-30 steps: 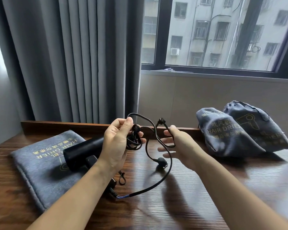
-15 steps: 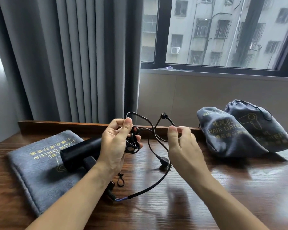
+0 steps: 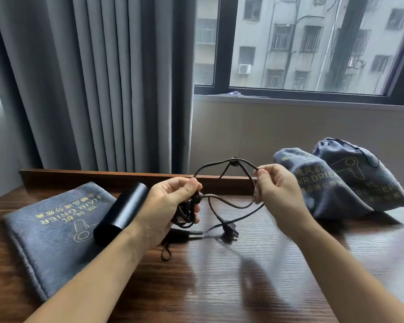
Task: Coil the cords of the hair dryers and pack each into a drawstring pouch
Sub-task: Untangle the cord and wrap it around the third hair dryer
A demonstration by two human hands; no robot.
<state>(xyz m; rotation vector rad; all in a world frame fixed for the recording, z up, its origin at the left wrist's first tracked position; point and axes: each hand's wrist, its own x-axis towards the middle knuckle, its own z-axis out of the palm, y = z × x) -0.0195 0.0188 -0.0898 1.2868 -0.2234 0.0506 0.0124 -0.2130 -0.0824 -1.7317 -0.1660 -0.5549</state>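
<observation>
Rightward and apart from the left hand, the right hand has drawn a loop of black cord, now pinching it. Left fingers grip the coiled bundle above the wooden table; the plug dangles.

Both bare forearms reach in from below, raised and angled toward each other. The left hand has its fingers curled shut, thumb pressed on top. The right hand is up a bit higher, thumb and fingertips pinched together.
</observation>
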